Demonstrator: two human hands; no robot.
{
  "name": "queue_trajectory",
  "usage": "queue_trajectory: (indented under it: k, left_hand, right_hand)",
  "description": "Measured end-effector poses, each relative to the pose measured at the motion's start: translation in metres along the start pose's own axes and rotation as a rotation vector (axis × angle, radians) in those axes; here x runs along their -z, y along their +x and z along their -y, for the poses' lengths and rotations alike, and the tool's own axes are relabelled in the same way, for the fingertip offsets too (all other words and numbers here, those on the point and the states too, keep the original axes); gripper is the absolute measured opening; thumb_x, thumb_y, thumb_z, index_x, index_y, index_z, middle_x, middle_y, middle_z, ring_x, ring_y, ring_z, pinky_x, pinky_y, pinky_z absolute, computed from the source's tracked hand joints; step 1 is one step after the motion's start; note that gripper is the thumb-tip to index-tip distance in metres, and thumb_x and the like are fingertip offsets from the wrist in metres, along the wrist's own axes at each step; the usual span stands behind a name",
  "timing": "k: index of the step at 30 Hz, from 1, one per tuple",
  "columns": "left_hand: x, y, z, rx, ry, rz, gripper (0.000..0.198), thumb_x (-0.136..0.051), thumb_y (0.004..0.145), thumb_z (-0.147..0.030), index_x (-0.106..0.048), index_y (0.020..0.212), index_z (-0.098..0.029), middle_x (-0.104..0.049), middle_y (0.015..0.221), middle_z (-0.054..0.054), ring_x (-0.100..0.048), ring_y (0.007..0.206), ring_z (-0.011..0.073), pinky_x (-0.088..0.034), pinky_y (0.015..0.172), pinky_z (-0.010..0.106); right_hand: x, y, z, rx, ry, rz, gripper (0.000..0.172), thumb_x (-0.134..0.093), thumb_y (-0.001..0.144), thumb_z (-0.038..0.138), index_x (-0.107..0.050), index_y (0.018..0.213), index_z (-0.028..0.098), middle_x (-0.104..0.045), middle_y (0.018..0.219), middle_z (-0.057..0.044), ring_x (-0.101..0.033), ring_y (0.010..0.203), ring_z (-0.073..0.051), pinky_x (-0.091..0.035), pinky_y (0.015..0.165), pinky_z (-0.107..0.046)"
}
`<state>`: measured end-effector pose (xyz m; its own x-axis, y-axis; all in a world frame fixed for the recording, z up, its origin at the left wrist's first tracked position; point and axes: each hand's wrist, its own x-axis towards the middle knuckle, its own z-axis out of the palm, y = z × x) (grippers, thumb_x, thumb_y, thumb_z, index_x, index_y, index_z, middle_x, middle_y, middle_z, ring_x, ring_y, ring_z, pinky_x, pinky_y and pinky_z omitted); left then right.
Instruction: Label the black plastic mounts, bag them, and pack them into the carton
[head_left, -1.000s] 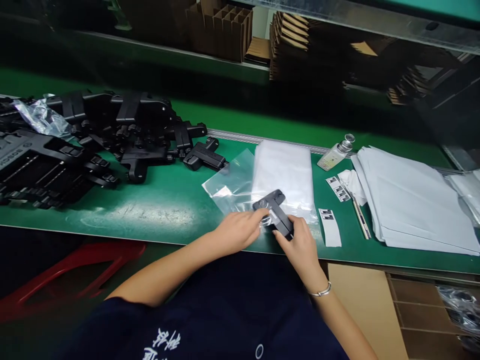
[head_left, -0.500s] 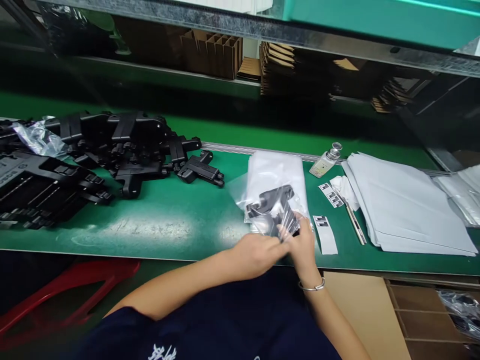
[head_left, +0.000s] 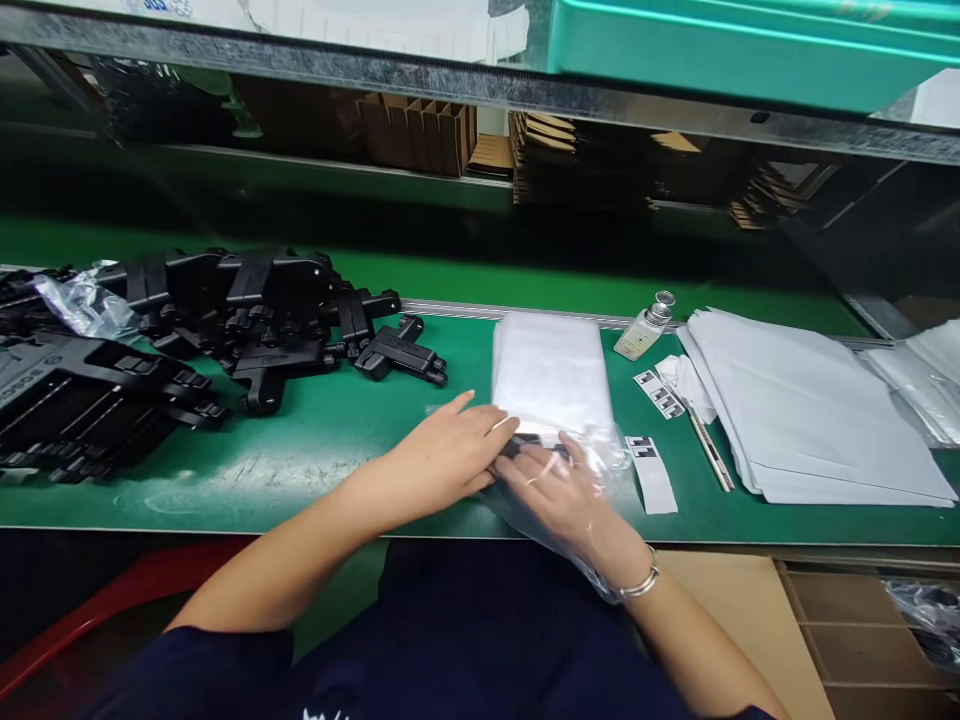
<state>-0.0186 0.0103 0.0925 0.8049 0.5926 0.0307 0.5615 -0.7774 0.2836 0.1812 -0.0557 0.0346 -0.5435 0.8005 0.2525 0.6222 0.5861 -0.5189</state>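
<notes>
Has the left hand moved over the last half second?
Yes: against the label strip, the left hand has moved left and farther out from the person's body.

- We see a small bottle (head_left: 637, 336) near a stack of white sheets (head_left: 817, 410).
- Above us, a teal bin (head_left: 735, 55) sits on a metal-edged shelf (head_left: 375, 86).
- Behind, we spot cardboard dividers (head_left: 420, 138).
- Below, a red chair (head_left: 112, 605).
</notes>
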Motion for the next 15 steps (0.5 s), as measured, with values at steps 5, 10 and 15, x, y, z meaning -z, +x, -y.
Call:
queue_trajectory:
  k: [5, 10, 15]
  left_hand:
    - [-0.015, -0.009, 0.024, 0.187, -0.582, 0.104, 0.049, -0.067, 0.075, -0.027, -0.055, 0.122, -0.022, -0.069, 0.112, 0.005, -0.067, 0.100, 0.0245, -0.053, 0.087, 0.035]
    - [-0.069, -0.019, 0.031, 0.518, -0.989, -0.413, 0.058, -0.065, 0.078, -0.037, -0.047, 0.130, -0.017, -0.064, 0.126, 0.014, -0.064, 0.111, 0.0280, -0.054, 0.089, 0.038]
    - [-0.085, -0.013, 0.008, 0.519, -0.691, -0.306, 0.090, -0.070, 0.074, -0.032, -0.022, 0.149, -0.022, -0.068, 0.121, 0.011, -0.068, 0.106, 0.0277, -0.054, 0.090, 0.043]
  right_hand:
    - [0.012, 0.004, -0.008, -0.004, -0.027, -0.275, 0.048, -0.059, 0.092, 0.030, -0.047, 0.139, 0.032, -0.057, 0.137, -0.009, -0.048, 0.133, -0.028, -0.032, 0.115, -0.055]
    - [0.017, -0.006, -0.039, -0.465, 0.617, -0.481, 0.066, -0.044, 0.092, 0.060, -0.032, 0.147, 0.025, -0.045, 0.147, -0.017, -0.047, 0.134, -0.030, -0.045, 0.103, -0.053]
    - [0.001, 0.029, -0.025, -0.551, 0.761, -0.333, 0.060, -0.068, 0.078, 0.048, -0.052, 0.128, 0.020, -0.066, 0.115, -0.010, -0.063, 0.103, -0.024, -0.050, 0.090, -0.039]
